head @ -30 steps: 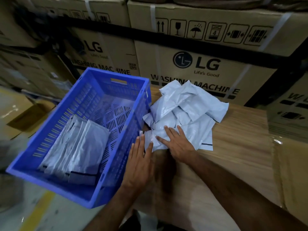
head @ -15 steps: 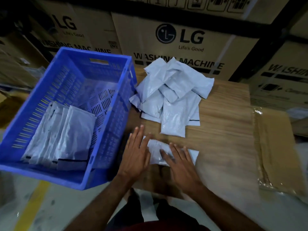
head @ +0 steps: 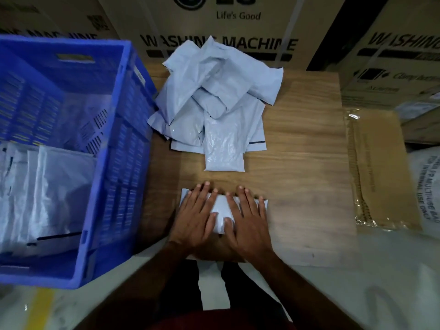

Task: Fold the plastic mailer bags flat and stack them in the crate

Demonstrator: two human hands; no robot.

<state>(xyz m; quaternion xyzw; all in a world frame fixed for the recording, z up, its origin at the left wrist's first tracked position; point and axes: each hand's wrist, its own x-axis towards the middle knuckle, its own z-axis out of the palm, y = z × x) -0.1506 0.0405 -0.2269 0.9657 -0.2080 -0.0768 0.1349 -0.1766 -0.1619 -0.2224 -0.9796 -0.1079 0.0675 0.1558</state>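
Left hand (head: pixel 196 216) and right hand (head: pixel 247 220) lie palm-down, fingers straight and spread, pressing one mailer (head: pixel 220 216) flat on the near edge of the wood-grain table (head: pixel 297 163); neither hand curls round it. The mailer is thin, pale grey-white plastic, crinkled, rectangular, mostly covered by the hands. Farther back sits a loose pile (head: pixel 214 98) of the same mailers, overlapping at angles, some with a dark strip at one edge. Left of the table, a blue plastic crate (head: pixel 114 163) with slotted walls holds flat mailers (head: pixel 47 186) standing in a row at its near left. Printed cardboard boxes (head: pixel 238 25) stand behind. A flat cardboard piece (head: pixel 381 167) with glossy tape lies right.
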